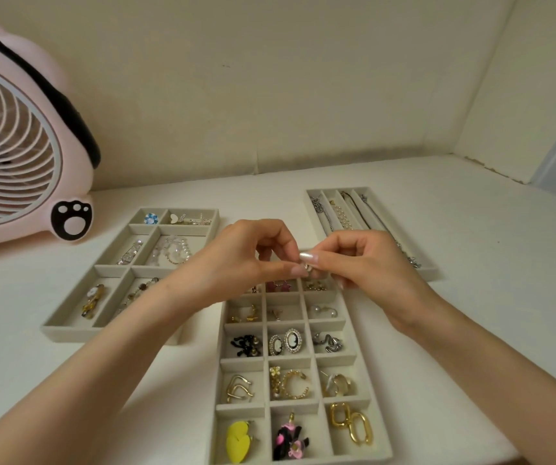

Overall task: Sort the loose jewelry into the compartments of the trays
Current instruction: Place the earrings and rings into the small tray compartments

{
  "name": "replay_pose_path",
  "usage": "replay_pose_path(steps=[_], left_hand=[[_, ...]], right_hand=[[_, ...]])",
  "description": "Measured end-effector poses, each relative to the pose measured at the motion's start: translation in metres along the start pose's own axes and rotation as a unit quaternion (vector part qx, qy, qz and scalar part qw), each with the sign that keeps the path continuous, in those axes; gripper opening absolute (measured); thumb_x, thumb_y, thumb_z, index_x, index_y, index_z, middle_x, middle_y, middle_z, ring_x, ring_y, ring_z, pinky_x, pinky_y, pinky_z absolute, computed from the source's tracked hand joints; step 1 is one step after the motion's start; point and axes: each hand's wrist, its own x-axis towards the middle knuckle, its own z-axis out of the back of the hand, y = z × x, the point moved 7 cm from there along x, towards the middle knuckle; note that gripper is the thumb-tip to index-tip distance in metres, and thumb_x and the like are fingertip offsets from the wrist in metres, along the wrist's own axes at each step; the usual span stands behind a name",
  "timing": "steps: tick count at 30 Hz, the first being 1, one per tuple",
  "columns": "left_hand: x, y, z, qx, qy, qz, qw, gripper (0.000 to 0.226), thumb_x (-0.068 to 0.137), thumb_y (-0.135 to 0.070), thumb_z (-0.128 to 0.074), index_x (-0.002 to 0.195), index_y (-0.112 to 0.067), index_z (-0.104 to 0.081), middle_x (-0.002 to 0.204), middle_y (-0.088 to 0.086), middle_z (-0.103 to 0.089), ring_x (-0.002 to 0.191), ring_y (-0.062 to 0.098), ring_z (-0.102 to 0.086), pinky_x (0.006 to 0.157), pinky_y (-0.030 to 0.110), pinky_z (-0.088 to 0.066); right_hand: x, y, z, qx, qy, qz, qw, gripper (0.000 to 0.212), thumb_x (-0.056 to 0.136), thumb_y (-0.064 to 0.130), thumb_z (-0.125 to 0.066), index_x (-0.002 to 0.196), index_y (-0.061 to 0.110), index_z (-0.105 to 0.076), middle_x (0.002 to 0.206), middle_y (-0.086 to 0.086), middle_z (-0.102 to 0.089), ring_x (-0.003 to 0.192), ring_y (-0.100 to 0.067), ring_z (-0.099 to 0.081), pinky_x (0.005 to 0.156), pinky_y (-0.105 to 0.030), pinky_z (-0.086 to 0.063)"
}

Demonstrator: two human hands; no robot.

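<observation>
While both hands met over the far end of the middle tray (pixel 217 391), the left hand (pixel 246 260) and right hand (pixel 357 263) were pinched together on one tiny silvery piece (pixel 307 267), fingertips touching, too small to say what it was. It hung just above the top row, near the pink stars (pixel 278 286). Most compartments already had stuff in them: yellow hearts (pixel 238 439), gold links (pixel 352 427), cameos (pixel 286 342). Left tray (pixel 68 325) had bracelets and clips, right tray (pixel 432 271) had chains. Pink fan (pixel 28 142) sat far left on the table (pixel 471 313).
</observation>
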Motion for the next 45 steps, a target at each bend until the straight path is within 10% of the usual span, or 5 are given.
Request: replay_pose_path(steps=[16, 28, 40, 45], left_hand=[[0.001, 0.004, 0.012, 0.053, -0.044, -0.008, 0.998, 0.010, 0.079, -0.022, -0.070, 0.081, -0.024, -0.060, 0.075, -0.008, -0.064, 0.060, 0.011, -0.046, 0.057, 0.023, -0.037], [0.000, 0.011, 0.021, 0.049, -0.113, 0.021, 0.992, 0.004, 0.082, -0.021, -0.066, 0.084, -0.020, -0.063, 0.075, -0.010, -0.065, 0.073, 0.022, -0.055, 0.061, 0.024, -0.040], [0.001, 0.010, 0.020, 0.057, -0.109, 0.026, 0.992, 0.004, 0.083, -0.023, -0.064, 0.086, -0.019, -0.063, 0.075, -0.011, -0.064, 0.076, 0.021, -0.057, 0.065, 0.026, -0.042], [0.001, 0.010, 0.020, 0.060, -0.108, 0.025, 0.992, 0.005, 0.084, -0.022, -0.064, 0.086, -0.018, -0.063, 0.076, -0.010, -0.065, 0.074, 0.020, -0.057, 0.063, 0.024, -0.041]], right_hand=[[0.007, 0.009, -0.003, -0.222, 0.050, 0.015, 0.974, 0.009, 0.071, 0.014, -0.080, 0.073, 0.022, -0.075, 0.069, 0.004, -0.070, 0.057, 0.002, -0.052, 0.060, -0.016, -0.043], [0.000, 0.019, -0.053, -0.563, 0.118, 0.067, 0.815, 0.012, 0.084, 0.034, -0.067, 0.092, 0.026, -0.071, 0.091, 0.007, -0.066, 0.091, -0.017, -0.060, 0.071, -0.028, -0.042], [0.006, 0.016, -0.048, -0.531, 0.157, 0.019, 0.833, 0.006, 0.082, 0.029, -0.070, 0.085, 0.026, -0.073, 0.065, 0.015, -0.053, 0.077, -0.009, -0.056, 0.064, -0.025, -0.043], [0.004, 0.020, -0.052, -0.581, 0.185, 0.030, 0.792, 0.010, 0.082, 0.032, -0.068, 0.089, 0.025, -0.071, 0.090, 0.008, -0.068, 0.087, -0.013, -0.060, 0.074, -0.028, -0.048]])
